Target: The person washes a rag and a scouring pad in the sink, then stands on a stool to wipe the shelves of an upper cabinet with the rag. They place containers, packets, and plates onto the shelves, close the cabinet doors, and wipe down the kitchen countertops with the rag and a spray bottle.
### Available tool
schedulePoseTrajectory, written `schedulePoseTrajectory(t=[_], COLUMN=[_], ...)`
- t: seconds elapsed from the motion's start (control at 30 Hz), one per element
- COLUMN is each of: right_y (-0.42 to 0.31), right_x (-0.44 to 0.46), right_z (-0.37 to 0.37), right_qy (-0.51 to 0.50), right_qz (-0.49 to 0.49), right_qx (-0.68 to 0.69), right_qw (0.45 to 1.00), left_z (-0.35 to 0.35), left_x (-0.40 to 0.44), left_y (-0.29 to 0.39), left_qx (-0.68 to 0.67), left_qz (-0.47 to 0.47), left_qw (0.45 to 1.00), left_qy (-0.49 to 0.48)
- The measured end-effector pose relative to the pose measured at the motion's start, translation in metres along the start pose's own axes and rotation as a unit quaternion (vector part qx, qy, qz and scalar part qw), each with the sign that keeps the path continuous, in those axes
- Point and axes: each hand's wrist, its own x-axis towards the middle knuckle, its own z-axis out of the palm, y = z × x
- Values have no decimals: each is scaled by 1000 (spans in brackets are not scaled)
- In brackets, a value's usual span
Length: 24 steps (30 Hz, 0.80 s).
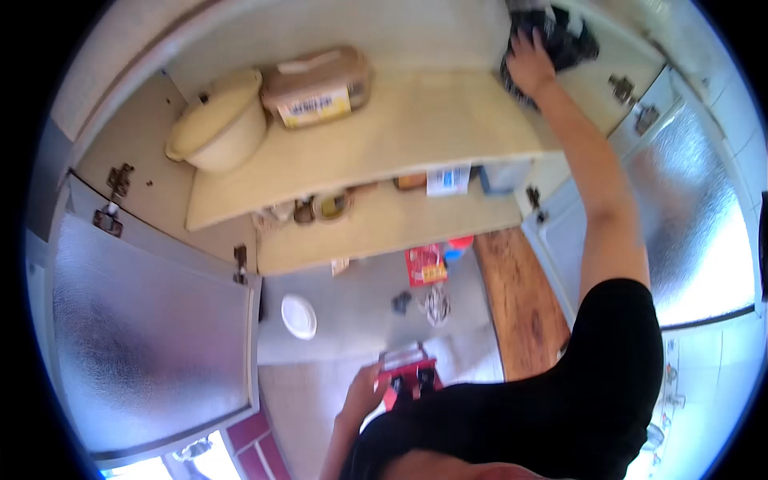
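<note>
My right hand (530,66) reaches up to the right end of the upper cupboard shelf. Its fingers press into a dark, crumpled plastic bag (560,40) and grip it. Low in the view, my left hand (366,392) is at the left edge of a red box-like thing (408,374) with a greyish top and black shapes on its front. The fingers appear to hold that edge, though my body hides part of it.
Frosted doors (152,320) stand open on both sides. A cream pot (216,124) and a lidded plastic tub (318,86) sit on the upper shelf (432,120). Below are a white oval dish (299,317), a red packet (426,265) and a wooden board (524,304).
</note>
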Motion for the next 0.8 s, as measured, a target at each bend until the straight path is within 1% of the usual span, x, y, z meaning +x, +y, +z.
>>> schedulePoseTrajectory(t=[0.03, 0.07, 0.1, 0.13, 0.17, 0.2, 0.23, 0.27, 0.3, 0.37, 0.4, 0.43, 0.5, 0.57, 0.63, 0.7, 0.77, 0.8], right_y=[-12, -30, -47, -62, -92, -123, -140, -179, -219, -313, -340, -364, -431, -440, -443, -448, -473, -479], right_x=[-5, -21, -47, -75, -121, -167, -195, -223, -256, -329, -354, -376, -421, -392, -349, -319, -322, -322], right_z=[-19, -41, -79, -110, -120, -129, -158, -144, -125, -52, -26, 6, 100, 161, 187, 210, 253, 268], right_qy=[68, 69, 71, 80, -29, 28, -200, -377, -466, -596, -602, -598, -525, -428, -343, -429, -441, -436], right_qz=[31, 42, 60, 85, 62, -105, -193, -276, -302, -250, -156, -58, 115, 215, 314, 295, 274, 256], right_qx=[75, 234, 384, 518, 656, 673, 749, 775, 743, 618, 590, 554, 533, 535, 442, 403, 450, 467], right_qw=[994, 969, 918, 847, 752, 731, 602, 425, 375, 448, 515, 576, 653, 696, 767, 753, 726, 726], left_z=[-4, 0, 4, 3, 7, 6, 4, 3, 4, 9, 15, 26, 37, 52, 62, 78, 86, 90], left_x=[2, 3, 2, 2, 0, -1, 0, 1, 1, 4, 2, -3, -7, -16, -26, -44, -53, -58], left_y=[11, 4, -3, -3, -15, -11, -6, -5, -4, -6, -13, -31, -43, -68, -83, -109, -119, -125], left_qx=[-6, 4, -4, 7, 1, 9, 17, 25, 19, 8, 6, 16, 3, 35, 54, 64, 65, 70], left_qz=[-18, -21, -19, -29, -16, -27, -37, -38, -40, -41, -52, -42, -58, -94, -140, -166, -193, -205], left_qw=[1000, 1000, 1000, 999, 999, 999, 998, 998, 998, 997, 996, 996, 993, 989, 981, 974, 967, 964], left_qy=[-17, -14, -20, -28, -30, -37, -44, -47, -51, -58, -76, -82, -100, -109, -125, -140, -152, -154])
